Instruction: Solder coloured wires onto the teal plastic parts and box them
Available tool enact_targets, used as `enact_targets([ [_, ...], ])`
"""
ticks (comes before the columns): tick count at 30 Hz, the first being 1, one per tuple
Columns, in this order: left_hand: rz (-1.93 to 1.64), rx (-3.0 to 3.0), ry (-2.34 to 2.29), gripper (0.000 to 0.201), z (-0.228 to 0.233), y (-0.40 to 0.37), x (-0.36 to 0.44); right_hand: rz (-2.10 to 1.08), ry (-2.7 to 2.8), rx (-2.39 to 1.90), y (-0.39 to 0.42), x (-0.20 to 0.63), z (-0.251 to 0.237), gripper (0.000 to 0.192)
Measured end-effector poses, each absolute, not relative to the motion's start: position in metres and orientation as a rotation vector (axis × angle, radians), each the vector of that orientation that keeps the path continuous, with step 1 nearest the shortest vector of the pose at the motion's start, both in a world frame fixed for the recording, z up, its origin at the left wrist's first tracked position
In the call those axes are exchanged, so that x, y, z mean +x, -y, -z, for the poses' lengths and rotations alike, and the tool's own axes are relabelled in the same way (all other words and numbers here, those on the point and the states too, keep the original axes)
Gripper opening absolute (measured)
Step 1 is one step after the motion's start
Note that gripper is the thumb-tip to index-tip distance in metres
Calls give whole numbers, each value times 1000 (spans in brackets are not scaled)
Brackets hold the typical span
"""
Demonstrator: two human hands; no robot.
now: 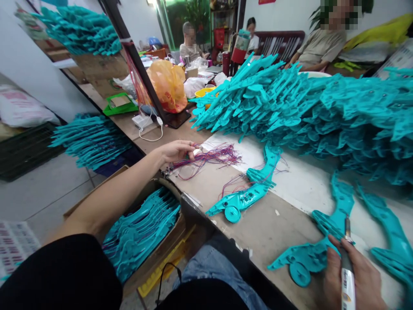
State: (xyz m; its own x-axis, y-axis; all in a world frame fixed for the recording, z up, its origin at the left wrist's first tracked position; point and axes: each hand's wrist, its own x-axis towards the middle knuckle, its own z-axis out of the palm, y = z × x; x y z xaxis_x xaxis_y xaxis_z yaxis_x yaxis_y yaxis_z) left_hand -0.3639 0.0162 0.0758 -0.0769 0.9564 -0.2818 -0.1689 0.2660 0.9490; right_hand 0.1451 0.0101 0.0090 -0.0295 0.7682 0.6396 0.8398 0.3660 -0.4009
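Note:
My left hand pinches at the edge of a loose bundle of thin red and blue wires; a small pale bit at its fingertips is too blurred to name. In my right hand is a pen-shaped tool with a grey grip, white body and metal tip. Its tip points at a long turquoise plastic part lying on the table; whether they touch I cannot tell. Between my hands lies another turquoise part with thin wires across it. A third turquoise part is at the right edge.
A high pile of turquoise parts fills the table's back right. Below my left arm, a cardboard box holds more. A dark post rises by an orange bag. Several people sit in the background.

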Motion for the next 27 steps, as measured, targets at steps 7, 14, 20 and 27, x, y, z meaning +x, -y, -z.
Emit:
enact_targets([
  [7,-1238,869,-1301,17,-88,-48,-360,141,1778,-1406,-10,150,-5,40],
  [14,-1368,897,-1303,5,-139,-94,-359,183,1784,-1417,-12,153,3,37],
  [20,-1539,1061,-1275,26,-191,-106,-339,190,1824,-1385,-14,158,11,36],
  [27,-1779,1102,-1437,20,-233,-120,-339,204,1847,-1334,-12,156,10,36],
])
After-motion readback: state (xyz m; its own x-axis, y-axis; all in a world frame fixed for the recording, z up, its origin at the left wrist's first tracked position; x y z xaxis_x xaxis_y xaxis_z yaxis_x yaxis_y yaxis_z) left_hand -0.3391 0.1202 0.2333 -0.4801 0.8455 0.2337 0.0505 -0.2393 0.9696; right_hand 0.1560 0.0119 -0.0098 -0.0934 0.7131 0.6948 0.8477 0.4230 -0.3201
